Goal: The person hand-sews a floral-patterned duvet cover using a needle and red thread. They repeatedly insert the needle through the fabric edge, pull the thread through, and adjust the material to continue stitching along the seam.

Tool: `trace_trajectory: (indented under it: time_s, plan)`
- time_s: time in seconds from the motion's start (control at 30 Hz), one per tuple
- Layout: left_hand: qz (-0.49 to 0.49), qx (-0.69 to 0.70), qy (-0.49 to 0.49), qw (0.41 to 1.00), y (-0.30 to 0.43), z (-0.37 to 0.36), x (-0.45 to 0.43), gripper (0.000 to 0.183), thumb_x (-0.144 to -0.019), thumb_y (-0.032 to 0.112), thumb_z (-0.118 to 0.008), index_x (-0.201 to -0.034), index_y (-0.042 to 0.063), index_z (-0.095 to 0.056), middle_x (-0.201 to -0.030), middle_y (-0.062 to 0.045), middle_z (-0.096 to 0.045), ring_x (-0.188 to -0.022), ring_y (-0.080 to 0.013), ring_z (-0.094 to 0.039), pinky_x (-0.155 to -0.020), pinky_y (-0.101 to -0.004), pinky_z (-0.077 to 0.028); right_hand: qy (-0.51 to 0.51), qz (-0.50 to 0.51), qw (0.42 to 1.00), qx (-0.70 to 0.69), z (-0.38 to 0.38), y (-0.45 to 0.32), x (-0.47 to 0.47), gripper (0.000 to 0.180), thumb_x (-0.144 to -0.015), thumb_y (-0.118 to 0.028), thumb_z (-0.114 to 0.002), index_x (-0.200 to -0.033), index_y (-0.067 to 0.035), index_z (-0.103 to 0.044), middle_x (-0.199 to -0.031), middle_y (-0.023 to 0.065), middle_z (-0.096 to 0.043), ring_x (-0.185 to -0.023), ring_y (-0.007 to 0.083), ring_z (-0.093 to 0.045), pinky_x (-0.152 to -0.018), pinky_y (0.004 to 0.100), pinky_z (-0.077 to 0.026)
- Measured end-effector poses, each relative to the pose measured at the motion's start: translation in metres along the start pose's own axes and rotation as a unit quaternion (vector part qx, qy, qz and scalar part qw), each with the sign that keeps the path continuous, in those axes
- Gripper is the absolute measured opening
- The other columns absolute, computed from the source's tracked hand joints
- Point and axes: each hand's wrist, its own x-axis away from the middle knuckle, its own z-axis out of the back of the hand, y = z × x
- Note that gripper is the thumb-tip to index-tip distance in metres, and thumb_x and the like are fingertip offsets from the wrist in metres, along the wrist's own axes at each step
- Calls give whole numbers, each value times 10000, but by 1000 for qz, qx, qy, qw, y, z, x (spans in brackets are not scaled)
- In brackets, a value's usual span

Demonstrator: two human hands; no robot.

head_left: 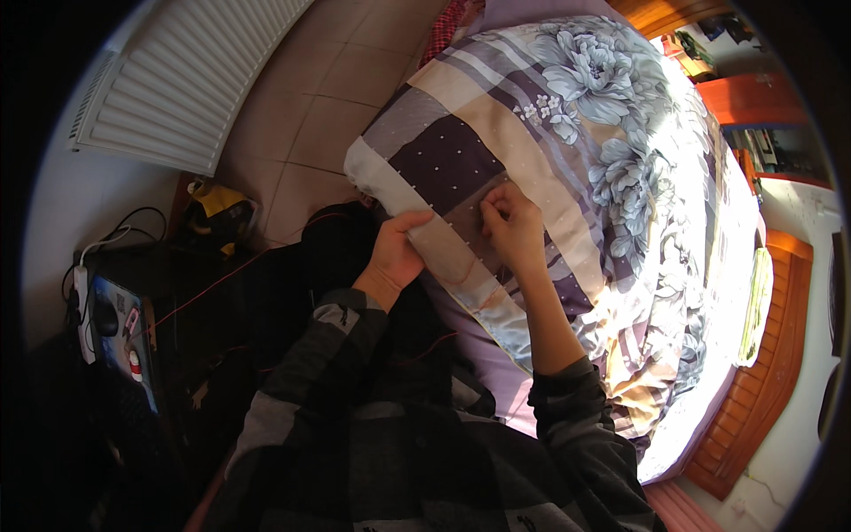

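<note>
A patterned quilt [452,163] with flower and dotted-square prints spreads from the bed to my lap. Its pale edge is gripped by my left hand [397,251], thumb on top and the other fingers hidden beneath the cloth. Just over the dotted brown square, the thumb and forefinger of my right hand [513,223] are pinched together. Whether something small, such as a needle, sits between them is too fine to make out. A thin red thread [211,286] runs from the dark table toward my lap, and a reddish strand curves over the quilt's pale border.
To the left, a dark table [199,266] carries a black mouse [105,319], a small red-and-white bottle [135,366] and a yellow-and-black object [216,213]. A white power strip [84,312] lies along its edge. Beyond are a white radiator [179,80] and tiled floor [346,73]. A wooden headboard [754,379] stands right.
</note>
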Motion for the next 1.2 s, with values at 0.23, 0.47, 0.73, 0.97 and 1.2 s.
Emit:
trace_trajectory:
  time_s: [0.23,0.47,0.73,0.97,1.2]
  plan:
    - [14,-3,-4,1000,0,7,-5,276,-905,82,-564,-1171,11,-579,-1094,-105,-642,-1029,-269,-622,-962,-426,-483,-9,-82,992,-92,5,4,8,63,-930,-61,-597,-885,-31,-564,-596,21,-594,-491,85,-537,-453,229,-408]
    - [13,-7,-26,1000,-1,10,-6,288,-906,76,-550,-1186,11,-579,-1136,-106,-640,-1071,-268,-615,-975,-421,-479,-18,-54,995,-78,-9,11,-1,89,-959,-106,-587,-973,-46,-523,-644,20,-594,-508,95,-532,-474,234,-418]
    - [11,-26,-40,999,-1,2,-1,231,-886,71,-587,-1099,-10,-624,-1077,-104,-665,-999,-236,-645,-932,-376,-502,53,-104,990,-84,-25,-7,-4,267,-927,-232,-685,-973,-33,-513,-696,50,-579,-531,112,-531,-487,257,-416]
    - [12,-38,-10,999,-3,4,-4,222,-860,45,-598,-1069,-18,-638,-1047,-109,-674,-987,-234,-647,-917,-367,-506,85,-59,991,-81,-32,-11,-7,292,-890,-152,-706,-976,-7,-468,-699,111,-611,-486,190,-583,-448,331,-444]
    - [-16,-29,4,999,-3,14,-7,329,-833,12,-592,-1160,-15,-605,-1110,-114,-651,-1034,-264,-623,-946,-393,-492,145,195,951,191,-15,-42,-17,187,-843,-106,-714,-950,-7,-596,-872,130,-635,-664,251,-656,-621,347,-516]
